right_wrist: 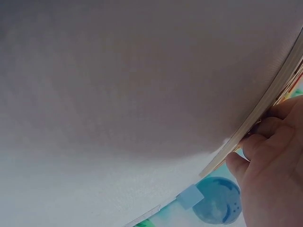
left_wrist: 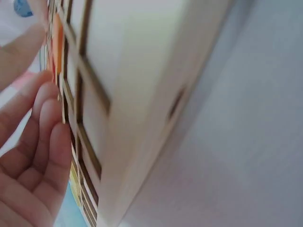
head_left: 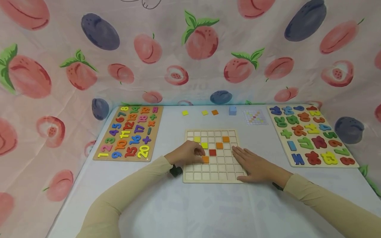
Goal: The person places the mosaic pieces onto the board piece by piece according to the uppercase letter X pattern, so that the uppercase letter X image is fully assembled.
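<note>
A wooden grid board (head_left: pixel 214 177) lies in the middle of the table and holds yellow, orange and red tiles in its upper rows. My left hand (head_left: pixel 198 154) rests on the board's left side. Its fingertips touch an orange tile (head_left: pixel 205 159) seated in a cell just below the red tile (head_left: pixel 212 152). In the left wrist view the fingers (left_wrist: pixel 45 118) lie loosely extended beside the orange tile (left_wrist: pixel 57 42), the thumb apart. My right hand (head_left: pixel 241 156) lies flat on the board's right part; its fingers (right_wrist: pixel 265 132) sit at the board's edge (right_wrist: pixel 258 118).
Loose yellow tiles (head_left: pixel 185 112), an orange tile (head_left: pixel 215 112) and a blue cube (head_left: pixel 232 110) lie at the back. A pattern card (head_left: pixel 255 117) sits beside them. Number puzzle boards flank the grid, left (head_left: pixel 129 132) and right (head_left: pixel 311 135). Fruit-print cloth surrounds the table.
</note>
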Motion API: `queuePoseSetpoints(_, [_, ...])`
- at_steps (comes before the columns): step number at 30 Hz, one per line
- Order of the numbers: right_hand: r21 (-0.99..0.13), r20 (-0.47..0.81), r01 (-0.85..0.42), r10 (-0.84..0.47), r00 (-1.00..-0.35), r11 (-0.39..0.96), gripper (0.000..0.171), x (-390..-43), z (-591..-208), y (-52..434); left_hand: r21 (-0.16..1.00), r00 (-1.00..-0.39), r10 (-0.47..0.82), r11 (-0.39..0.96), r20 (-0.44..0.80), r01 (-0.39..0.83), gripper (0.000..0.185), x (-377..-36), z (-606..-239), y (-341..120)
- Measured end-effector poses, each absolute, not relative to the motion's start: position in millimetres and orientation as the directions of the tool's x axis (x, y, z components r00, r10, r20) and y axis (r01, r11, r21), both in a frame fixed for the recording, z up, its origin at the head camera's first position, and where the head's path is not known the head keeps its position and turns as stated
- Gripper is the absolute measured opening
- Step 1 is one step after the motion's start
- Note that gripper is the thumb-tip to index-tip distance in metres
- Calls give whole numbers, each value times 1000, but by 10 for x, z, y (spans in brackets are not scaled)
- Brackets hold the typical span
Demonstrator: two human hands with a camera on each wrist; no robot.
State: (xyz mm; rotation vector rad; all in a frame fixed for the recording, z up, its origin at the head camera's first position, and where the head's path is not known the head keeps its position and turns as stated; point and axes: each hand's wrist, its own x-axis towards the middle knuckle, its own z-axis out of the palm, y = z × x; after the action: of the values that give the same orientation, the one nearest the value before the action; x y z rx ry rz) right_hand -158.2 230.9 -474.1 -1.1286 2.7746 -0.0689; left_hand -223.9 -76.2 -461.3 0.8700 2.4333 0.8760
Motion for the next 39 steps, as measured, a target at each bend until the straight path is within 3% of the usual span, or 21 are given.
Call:
queuePoseSetpoints(12, [-102, -154, -674, -681, -715, 731, 95, -1594, -4727, 2313, 714, -648, 756, 503, -90, 487, 24, -2691, -4414, -826])
queuePoseSetpoints(26, [-84, -138, -686, -690, -710, 723, 96, -1582, -4736, 2317, 782, -775, 632, 491, -18, 383, 35, -3509, -4220, -708])
queuePoseSetpoints(39, [-91, -157, -678, -683, -714, 730, 97, -1579, -4741, 2316, 790, -831, 553, 530, -48, 307, 40, -3867, -4432, -438])
